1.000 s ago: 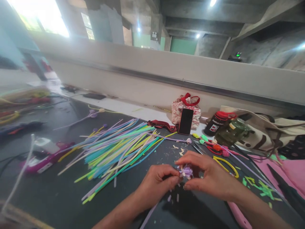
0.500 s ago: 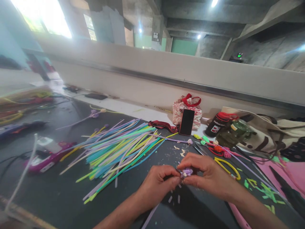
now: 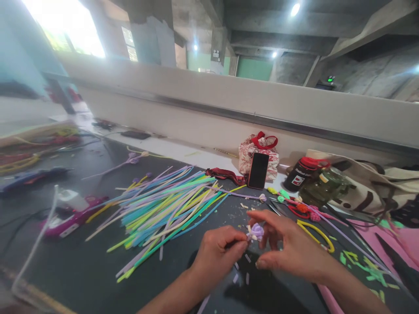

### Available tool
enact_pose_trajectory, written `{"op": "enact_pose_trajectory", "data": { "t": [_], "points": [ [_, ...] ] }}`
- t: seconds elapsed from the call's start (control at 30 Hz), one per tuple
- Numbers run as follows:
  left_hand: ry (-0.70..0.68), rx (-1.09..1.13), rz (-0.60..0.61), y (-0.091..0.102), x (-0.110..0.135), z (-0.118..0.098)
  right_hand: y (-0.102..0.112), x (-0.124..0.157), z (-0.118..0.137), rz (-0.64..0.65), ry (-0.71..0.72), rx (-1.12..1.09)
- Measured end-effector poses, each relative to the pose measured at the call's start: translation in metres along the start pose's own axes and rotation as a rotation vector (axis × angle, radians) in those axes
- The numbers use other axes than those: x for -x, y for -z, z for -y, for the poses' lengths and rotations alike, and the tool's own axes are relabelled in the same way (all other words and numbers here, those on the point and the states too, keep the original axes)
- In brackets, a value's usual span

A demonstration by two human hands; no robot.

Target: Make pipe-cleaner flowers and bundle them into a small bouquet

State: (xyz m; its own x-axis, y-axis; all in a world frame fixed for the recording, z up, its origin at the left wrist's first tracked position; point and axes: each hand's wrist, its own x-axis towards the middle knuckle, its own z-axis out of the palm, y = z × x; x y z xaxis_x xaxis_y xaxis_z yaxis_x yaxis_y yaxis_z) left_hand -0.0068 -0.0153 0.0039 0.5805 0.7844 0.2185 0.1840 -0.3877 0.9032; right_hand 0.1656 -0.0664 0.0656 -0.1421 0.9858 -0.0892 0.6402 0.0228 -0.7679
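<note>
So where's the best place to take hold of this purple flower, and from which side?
I'd take the purple flower lightly around its rounded head, coming from the right. The left grip pinches it at the left end, covering that part, while the head juts out toward the open right grip. It looks small and lobed, so fingertips would probably suit.

Dark tabletop [image 3: 88, 270] extends beneath the left hand [image 3: 218, 248]; pale partition [image 3: 209, 87] with grey rail [image 3: 294, 124] beyond it. Overexposed window [image 3: 68, 26], far left of that hand. Concrete beams [image 3: 278, 40], overhead beyond the right hand [image 3: 291, 244]; ceiling lamp [image 3: 295, 9] there lit.
</note>
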Motion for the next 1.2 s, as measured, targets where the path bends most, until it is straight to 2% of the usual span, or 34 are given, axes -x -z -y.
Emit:
{"op": "enact_pose_trajectory", "data": {
  "t": [0.17,0.27,0.87,1.03,1.1,1.2],
  "points": [
    [-0.095,-0.143,-0.007,-0.001,0.001,0.001,-0.001,-0.006,0.003,-0.028,0.126,0.122],
    [-0.115,-0.164,-0.002,-0.001,0.001,0.003,-0.001,-0.009,0.004,-0.035,0.186,0.107],
    [-0.002,-0.02,0.001,-0.001,0.001,-0.002,-0.004,-0.012,-0.002,-0.073,0.182,0.111],
    [0.096,0.052,-0.006,0.0,-0.001,0.0,-0.001,-0.009,-0.002,-0.039,0.118,0.057],
    [0.171,0.162,0.003,0.001,-0.001,0.001,0.003,-0.008,-0.003,-0.032,0.093,-0.018],
    [0.317,0.42,0.08,0.001,-0.002,0.001,0.011,-0.007,-0.008,-0.102,0.041,-0.157]
  ]
}}
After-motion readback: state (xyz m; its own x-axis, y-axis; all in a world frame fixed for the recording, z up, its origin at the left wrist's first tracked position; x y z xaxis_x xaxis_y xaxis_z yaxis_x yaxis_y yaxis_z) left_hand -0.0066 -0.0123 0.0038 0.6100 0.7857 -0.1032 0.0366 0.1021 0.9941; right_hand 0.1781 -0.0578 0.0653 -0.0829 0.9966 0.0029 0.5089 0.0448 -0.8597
